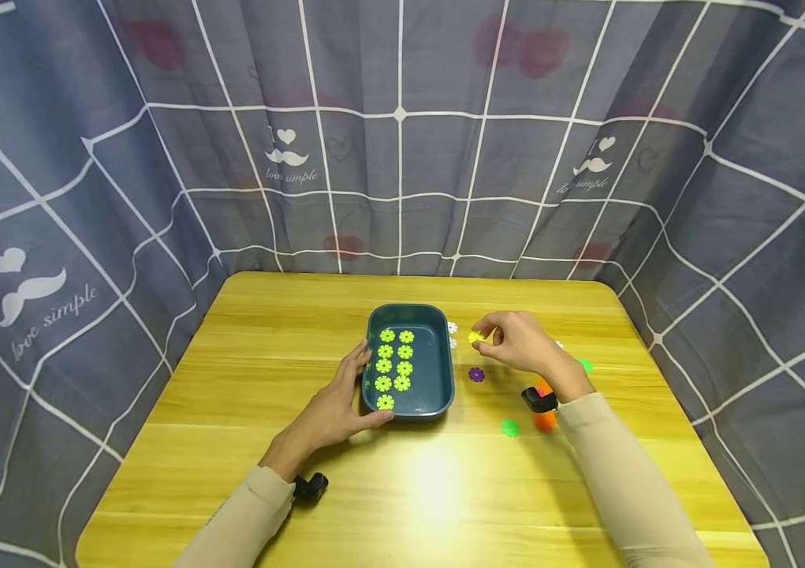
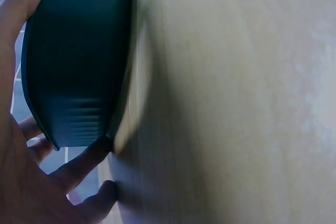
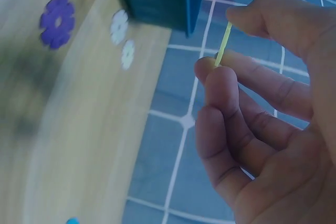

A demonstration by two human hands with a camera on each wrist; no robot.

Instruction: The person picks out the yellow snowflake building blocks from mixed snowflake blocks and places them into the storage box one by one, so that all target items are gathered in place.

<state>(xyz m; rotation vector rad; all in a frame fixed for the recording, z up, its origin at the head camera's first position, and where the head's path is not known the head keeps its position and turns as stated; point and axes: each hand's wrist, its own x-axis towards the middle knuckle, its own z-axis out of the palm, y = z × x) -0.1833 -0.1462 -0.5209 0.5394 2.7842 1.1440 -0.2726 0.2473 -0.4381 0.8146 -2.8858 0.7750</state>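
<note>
A dark teal rectangular tray [image 1: 430, 359] stands on the table, with several yellow-green flower-shaped discs [image 1: 404, 368] laid in two columns in its left half. My left hand [image 1: 331, 404] holds the tray at its near left corner, thumb at the front rim and fingers along the left wall. In the left wrist view, fingertips [image 2: 100, 148] touch the tray's outer side. My right hand [image 1: 519, 341] is raised to the right of the tray and pinches one yellow flower-shaped disc [image 3: 223, 44] between thumb and fingers, edge-on in the right wrist view.
Right of the tray lie a purple flower disc [image 1: 476, 375] and two white ones [image 3: 119, 27]. Green discs [image 1: 510, 427] and orange ones [image 1: 545, 420] lie near the right forearm, which partly hides them. A grid-patterned curtain [image 1: 402, 158] surrounds the wooden table [image 1: 288, 339].
</note>
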